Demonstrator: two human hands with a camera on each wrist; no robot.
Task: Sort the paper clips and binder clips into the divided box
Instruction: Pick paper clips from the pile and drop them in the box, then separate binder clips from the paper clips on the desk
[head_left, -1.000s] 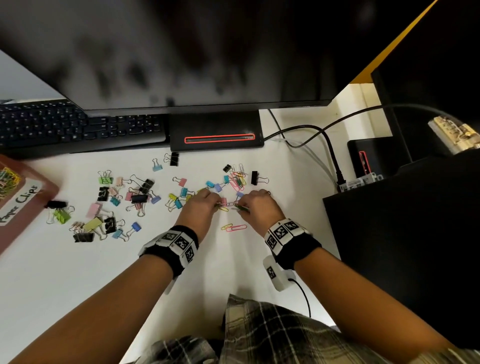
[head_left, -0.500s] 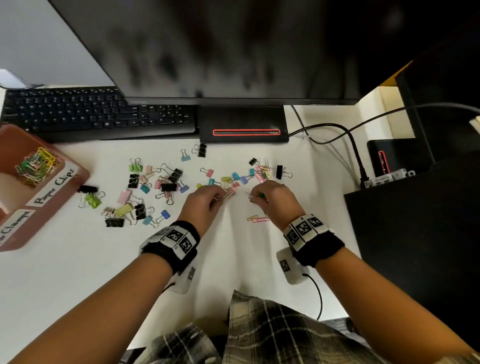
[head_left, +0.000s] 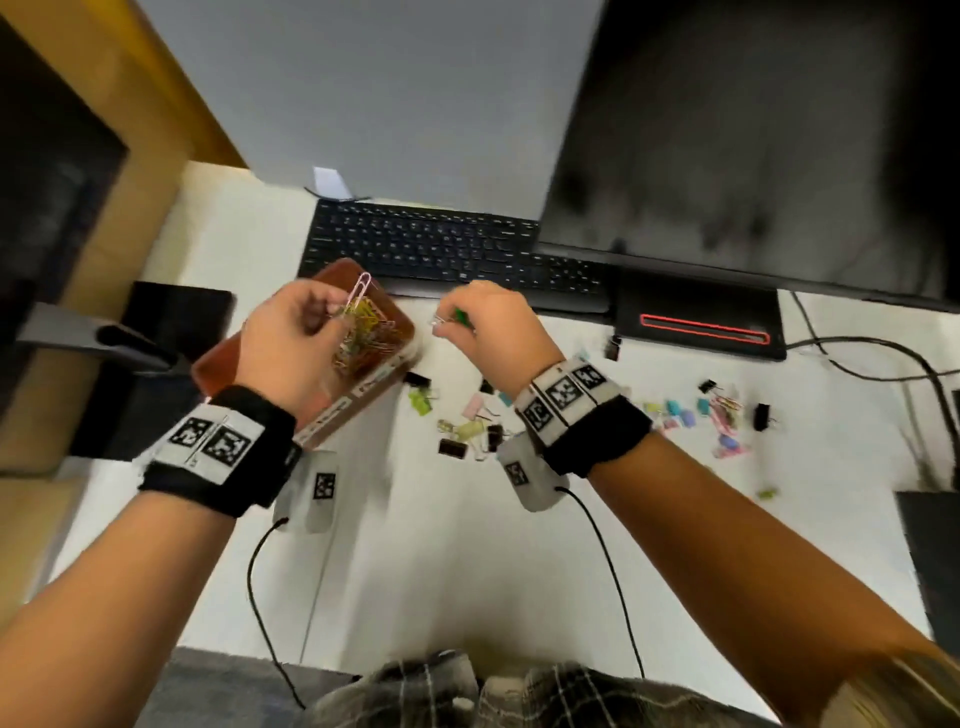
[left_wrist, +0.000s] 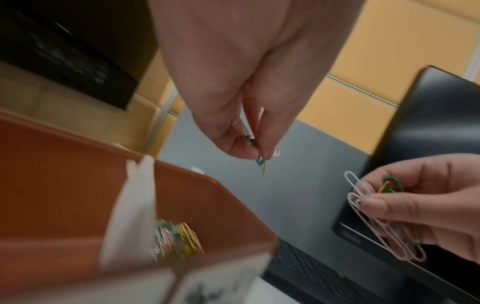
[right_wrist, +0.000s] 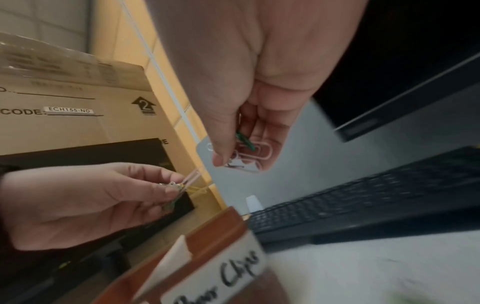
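Note:
The brown divided box (head_left: 404, 319) stands left of the keyboard, and its near compartment holds a heap of coloured paper clips (head_left: 366, 338). A white divider (left_wrist: 135, 205) and a "Paper Clips" label (right_wrist: 221, 277) mark that compartment. My left hand (head_left: 332, 312) hovers over it and pinches a pink paper clip (head_left: 359, 291) with green and yellow ones (left_wrist: 261, 162). My right hand (head_left: 447, 318) is just right of the box and grips large pale clips (left_wrist: 376, 222) and green ones (right_wrist: 244, 140). Binder clips (head_left: 467, 431) lie scattered on the white desk.
A black keyboard (head_left: 441, 249) lies behind the box, with a monitor (head_left: 753, 145) and its base (head_left: 701, 317) to the right. More clips (head_left: 722, 415) lie near cables (head_left: 883, 358). A cardboard carton (head_left: 104, 208) and a black device (head_left: 171, 322) stand at the left.
Both hands have lifted off the clip pile and travelled left to the box, each carrying paper clips. The head view has swung left with them.

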